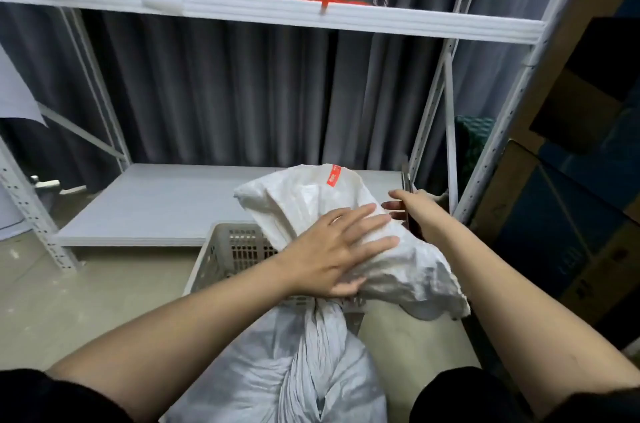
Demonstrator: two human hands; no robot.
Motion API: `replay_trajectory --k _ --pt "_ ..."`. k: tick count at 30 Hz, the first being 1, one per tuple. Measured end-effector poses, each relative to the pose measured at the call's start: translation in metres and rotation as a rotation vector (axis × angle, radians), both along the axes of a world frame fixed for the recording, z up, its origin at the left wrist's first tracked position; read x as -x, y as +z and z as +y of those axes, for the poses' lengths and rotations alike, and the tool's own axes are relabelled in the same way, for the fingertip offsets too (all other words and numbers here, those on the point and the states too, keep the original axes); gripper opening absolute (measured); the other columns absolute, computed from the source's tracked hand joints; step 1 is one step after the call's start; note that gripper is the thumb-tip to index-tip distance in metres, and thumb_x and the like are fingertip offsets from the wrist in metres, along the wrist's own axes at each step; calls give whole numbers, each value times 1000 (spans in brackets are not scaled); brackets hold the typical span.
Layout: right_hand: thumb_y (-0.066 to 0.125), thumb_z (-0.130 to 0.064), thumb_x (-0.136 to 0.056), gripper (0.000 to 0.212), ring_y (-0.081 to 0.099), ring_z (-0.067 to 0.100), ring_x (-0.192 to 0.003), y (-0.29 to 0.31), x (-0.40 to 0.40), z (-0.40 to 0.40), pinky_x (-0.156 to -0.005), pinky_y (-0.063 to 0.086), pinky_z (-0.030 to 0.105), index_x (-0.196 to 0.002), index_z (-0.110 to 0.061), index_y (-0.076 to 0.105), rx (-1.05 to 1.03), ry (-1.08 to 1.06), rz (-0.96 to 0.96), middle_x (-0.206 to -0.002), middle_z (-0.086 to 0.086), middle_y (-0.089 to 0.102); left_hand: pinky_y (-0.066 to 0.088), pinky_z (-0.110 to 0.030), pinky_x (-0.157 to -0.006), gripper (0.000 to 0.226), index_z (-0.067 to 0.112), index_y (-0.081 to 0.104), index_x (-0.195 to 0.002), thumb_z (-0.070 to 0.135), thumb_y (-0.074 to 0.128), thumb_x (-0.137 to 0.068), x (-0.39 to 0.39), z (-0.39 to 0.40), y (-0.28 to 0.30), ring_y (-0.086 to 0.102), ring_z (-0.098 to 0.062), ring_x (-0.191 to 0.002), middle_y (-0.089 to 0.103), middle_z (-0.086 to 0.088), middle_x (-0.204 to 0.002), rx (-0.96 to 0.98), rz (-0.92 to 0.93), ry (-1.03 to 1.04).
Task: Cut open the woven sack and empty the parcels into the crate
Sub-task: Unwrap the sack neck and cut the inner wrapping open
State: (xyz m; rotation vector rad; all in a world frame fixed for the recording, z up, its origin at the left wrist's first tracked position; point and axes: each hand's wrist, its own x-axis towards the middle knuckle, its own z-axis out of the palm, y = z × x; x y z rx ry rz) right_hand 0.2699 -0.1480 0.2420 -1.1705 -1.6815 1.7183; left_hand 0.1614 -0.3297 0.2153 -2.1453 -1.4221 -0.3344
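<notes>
A white woven sack (311, 194) with a red label lies over the rim of a pale slotted plastic crate (239, 249); its twisted lower part (304, 363) hangs down toward me. My left hand (332, 249) presses flat on the sack's top with straight fingers. My right hand (412, 204) is at the sack's right side and grips scissors (406, 180), whose blades point upward past the hand. The crate's inside is mostly hidden by the sack.
A white metal shelf rack stands behind the crate, with a low shelf board (156, 201) and an upper shelf (263, 10) carrying red and green packets. Grey curtain hangs behind. Stacked cardboard boxes (571, 214) crowd the right side. Beige floor (86, 301) lies left.
</notes>
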Motion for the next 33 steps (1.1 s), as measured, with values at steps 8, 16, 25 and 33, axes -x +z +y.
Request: replay_trajectory --k 8,16,25,33 --pt "32 -10 -93 11 44 13 -61 -34 -63 50 -60 34 27 -95 -20 35 -395 -624 297 -69 -3 50 43 -49 -99 64 14 51 -134 44 44 -79 -35 72 -51 51 -28 -127 63 -6 -123 314 56 422" --pt "42 -20 -100 15 51 2 -46 -114 -92 76 -44 42 14 -114 -16 45 -349 -452 109 -75 -2 61 9 -56 -114 66 18 -9 -151 28 31 -100 -23 121 -111 0 -35 -146 0 -12 -160 571 37 724" --pt "32 -6 -98 12 53 16 -45 -279 -87 63 -32 30 11 -95 -7 43 448 -404 -125 -74 9 55 15 -50 -113 47 20 32 -144 28 32 -97 18 140 -171 15 -32 -142 26 -13 -152 948 96 982" --pt "52 2 -90 17 55 23 -41 -373 -99 49 -35 40 22 -73 -1 56 599 -391 -288 -62 15 57 0 -45 -118 59 12 28 -146 27 43 -91 -50 179 -220 15 -28 -145 20 -14 -156 744 -7 357"
